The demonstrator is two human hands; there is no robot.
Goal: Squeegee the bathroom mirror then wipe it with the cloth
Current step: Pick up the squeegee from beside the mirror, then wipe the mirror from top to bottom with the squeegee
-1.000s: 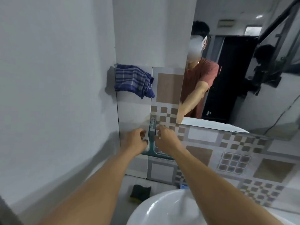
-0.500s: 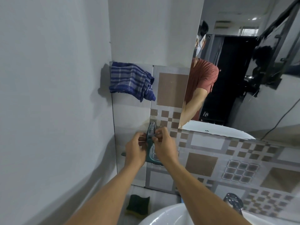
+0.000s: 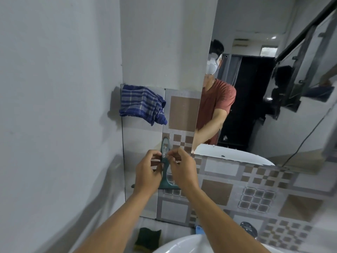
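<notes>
A teal squeegee (image 3: 165, 177) hangs upright against the tiled wall, left of the mirror (image 3: 264, 88). Its handle top sits at a small clear hook. My left hand (image 3: 148, 173) pinches the handle from the left. From the other side my right hand (image 3: 182, 170) pinches the same spot with its fingertips. The blade end shows below my hands, partly hidden by them. A blue checked cloth (image 3: 142, 105) hangs on the wall above and left of the squeegee. The mirror shows a person in a red shirt.
A white sink (image 3: 184, 243) lies below my arms, with a chrome tap (image 3: 248, 229) at its right. A dark green sponge (image 3: 147, 238) rests on the ledge left of the sink. A plain white wall closes the left side.
The view has tilted upward and shows more mirror. Both hands have slid higher up the squeegee handle and closed in on its top at the hook.
</notes>
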